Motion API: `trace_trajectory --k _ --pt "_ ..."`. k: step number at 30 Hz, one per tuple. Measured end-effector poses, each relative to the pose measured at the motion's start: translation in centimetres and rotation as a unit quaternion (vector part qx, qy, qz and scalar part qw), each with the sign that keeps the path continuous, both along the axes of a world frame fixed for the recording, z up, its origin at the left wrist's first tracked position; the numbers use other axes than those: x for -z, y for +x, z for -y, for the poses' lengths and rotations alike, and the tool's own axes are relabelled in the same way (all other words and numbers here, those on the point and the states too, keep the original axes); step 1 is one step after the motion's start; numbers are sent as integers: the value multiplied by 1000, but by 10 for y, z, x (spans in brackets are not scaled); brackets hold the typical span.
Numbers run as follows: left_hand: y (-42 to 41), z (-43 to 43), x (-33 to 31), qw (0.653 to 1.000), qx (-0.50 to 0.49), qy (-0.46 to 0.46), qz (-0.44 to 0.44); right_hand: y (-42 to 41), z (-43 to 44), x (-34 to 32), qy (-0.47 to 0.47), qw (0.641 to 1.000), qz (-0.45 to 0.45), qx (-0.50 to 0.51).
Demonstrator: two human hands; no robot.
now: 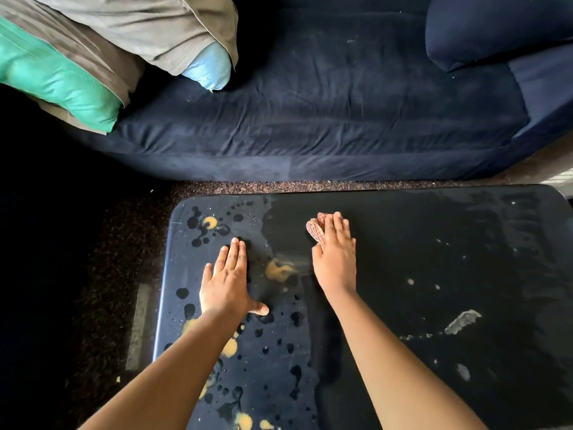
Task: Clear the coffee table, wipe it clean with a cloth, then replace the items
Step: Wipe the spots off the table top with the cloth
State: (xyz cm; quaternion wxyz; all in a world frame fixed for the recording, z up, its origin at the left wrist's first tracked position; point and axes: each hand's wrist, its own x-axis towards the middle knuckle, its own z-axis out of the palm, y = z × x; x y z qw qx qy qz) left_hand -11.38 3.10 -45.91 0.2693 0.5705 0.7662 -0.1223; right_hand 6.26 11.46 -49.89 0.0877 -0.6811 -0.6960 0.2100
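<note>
Right hand (336,256), fingers flat, presses the cloth (316,229) toward the worktop's (403,259) far edge. Left hand (228,280) lies flat and spread, nearer the left edge. The cloth may only smear the spills (279,270), and the left palm could slip on them.

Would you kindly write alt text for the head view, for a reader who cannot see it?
A person's right hand presses a pinkish cloth on a dark coffee table, while the left hand lies flat amid yellow spills and droplets. A navy sofa stands behind.
</note>
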Motion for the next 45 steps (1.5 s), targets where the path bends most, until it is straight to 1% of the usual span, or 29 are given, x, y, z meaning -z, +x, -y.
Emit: trace_trajectory --k 2,3,5,7,9,10,12,15,17,18,20,22,24,25,27,29,31,32,33,34,36,37,38,39,40,42,43,45 --pt "0 0 0 1000 -2 5 2 -7 7 0 2 1000 5 28" --pt "0 0 0 1000 -3 5 2 -19 13 -1 12 1000 0 22" --pt "1 0 1 1000 -4 6 -1 -50 31 -1 31 999 -23 -27" --pt "1 2 3 1000 -6 16 -2 -74 51 0 22 992 -60 -108" --pt "1 3 4 1000 -7 22 -3 -75 57 0 5 984 -83 -156" --pt "1 4 4 1000 -8 19 -3 -67 54 1 13 984 -76 -161" --pt "1 4 2 1000 -10 9 -4 -42 50 2 30 991 -46 -123" --pt "1 4 0 1000 -13 0 -7 -14 43 1 -1 999 -37 -22" --pt "1 6 0 1000 -15 1 -12 -22 47 -2 4 1000 -24 4" --pt "2 7 1 1000 -17 5 -13 -33 51 -4 9 1000 -21 -2" --pt "2 10 3 999 -20 21 -17 -60 63 -3 19 998 -46 -35" --pt "2 15 5 999 -23 43 -24 -78 76 -2 23 993 -67 -95" --pt "0 19 5 999 -17 35 -20 -76 77 -3 17 985 -60 -161" --pt "-3 20 4 1000 -6 22 -20 -67 74 -3 5 982 -59 -178" --pt "-12 22 0 1000 19 -6 -23 -41 71 -3 8 988 -40 -147" --pt "-20 25 -4 999 20 -10 -27 -21 68 -4 -9 997 -22 -71" --pt "-20 29 -6 1000 9 -6 -23 -22 73 -6 -15 1000 -10 -16" --pt "-18 31 -6 1000 3 -3 -20 -30 78 -7 -5 1000 -8 -8" --pt "-15 32 -6 1000 -1 -1 -17 -40 83 -7 7 1000 -17 -17" --pt "-13 33 -5 1000 -5 0 -13 -50 89 -6 12 998 -32 -48" --pt "-12 31 -5 1000 -11 6 -9 -64 97 -6 -2 986 -48 -161" --pt "-12 31 -6 1000 -11 5 -9 -66 99 -8 -14 978 -44 -205" --pt "-12 30 -7 1000 -12 1 -8 -63 98 -9 -22 973 -37 -227" --pt "-12 29 -7 1000 -13 -3 -6 -55 96 -9 -19 974 -27 -225" --pt "-12 29 -7 1000 -13 -7 -4 -45 95 -10 -12 979 -15 -201" --pt "-12 27 -7 1000 -13 -15 -4 -21 95 -10 -13 994 0 -107" --pt "-12 27 -6 1000 -16 -17 -2 -11 96 -9 -22 998 5 -58" --pt "-13 27 -5 1000 -16 -20 1 -6 101 -10 -33 999 22 6"
